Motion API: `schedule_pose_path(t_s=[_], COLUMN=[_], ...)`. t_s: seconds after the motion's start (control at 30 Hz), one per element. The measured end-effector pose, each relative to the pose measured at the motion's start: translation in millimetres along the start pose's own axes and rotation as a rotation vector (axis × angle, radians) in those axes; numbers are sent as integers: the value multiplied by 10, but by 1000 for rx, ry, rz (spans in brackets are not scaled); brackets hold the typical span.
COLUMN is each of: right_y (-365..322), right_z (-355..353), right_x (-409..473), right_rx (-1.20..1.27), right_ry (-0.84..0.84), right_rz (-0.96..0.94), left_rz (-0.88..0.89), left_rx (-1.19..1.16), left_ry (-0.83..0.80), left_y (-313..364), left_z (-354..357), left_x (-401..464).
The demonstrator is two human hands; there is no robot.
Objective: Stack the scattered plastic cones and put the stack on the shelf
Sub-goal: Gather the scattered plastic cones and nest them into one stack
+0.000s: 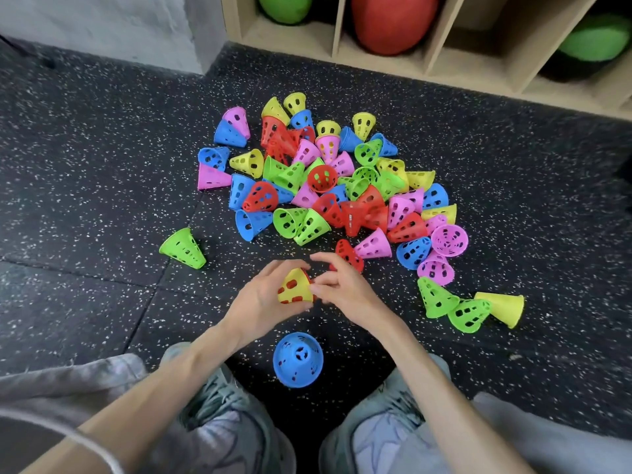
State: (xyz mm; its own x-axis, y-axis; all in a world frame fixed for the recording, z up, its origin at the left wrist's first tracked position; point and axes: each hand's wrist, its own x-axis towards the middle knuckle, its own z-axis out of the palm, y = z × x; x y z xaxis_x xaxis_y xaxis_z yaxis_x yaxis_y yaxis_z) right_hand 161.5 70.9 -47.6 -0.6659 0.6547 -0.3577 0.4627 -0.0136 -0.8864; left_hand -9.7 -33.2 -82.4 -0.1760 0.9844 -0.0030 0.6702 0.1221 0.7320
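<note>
Head view: both hands' fingers point(273, 271) pinch yellow cone point(294, 287).

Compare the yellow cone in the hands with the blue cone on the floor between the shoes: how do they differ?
The yellow cone is held off the floor by the left hand and right hand; the blue cone stands untouched on the floor. Red shows through the yellow cone's holes, suggesting a red cone nested inside; the blue cone shows only faint red. Both are perforated plastic cones.

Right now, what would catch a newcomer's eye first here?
The bright heap of plastic cones spread over the dark speckled floor. Nearer, the left hand and right hand hold a yellow cone, with a blue cone standing between the shoes.
</note>
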Motion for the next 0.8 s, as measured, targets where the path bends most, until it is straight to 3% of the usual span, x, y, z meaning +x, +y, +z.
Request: schedule_pose_path(t_s=[0.1, 0.27, 0.47, 0.7, 0.8], right_y=[118, 332, 426, 579, 652], right_z=[-258, -790, -1387, -1630, -1621], right_x=[-73, -36, 221, 215, 147], right_rx=[75, -79, -589, -446, -362], right_ry=[178, 473, 483, 399, 488], right_rz=[3, 38, 21, 154, 125], left_rz=[-52, -136, -191, -296, -300], left_rx=[-18, -31, 34, 38, 24], left_ry=[12, -43, -73, -65, -59], left_y=[-51, -76, -153, -347, -337], left_z=[90, 223, 291, 316, 325], left_x=[36, 69, 47, 11, 22])
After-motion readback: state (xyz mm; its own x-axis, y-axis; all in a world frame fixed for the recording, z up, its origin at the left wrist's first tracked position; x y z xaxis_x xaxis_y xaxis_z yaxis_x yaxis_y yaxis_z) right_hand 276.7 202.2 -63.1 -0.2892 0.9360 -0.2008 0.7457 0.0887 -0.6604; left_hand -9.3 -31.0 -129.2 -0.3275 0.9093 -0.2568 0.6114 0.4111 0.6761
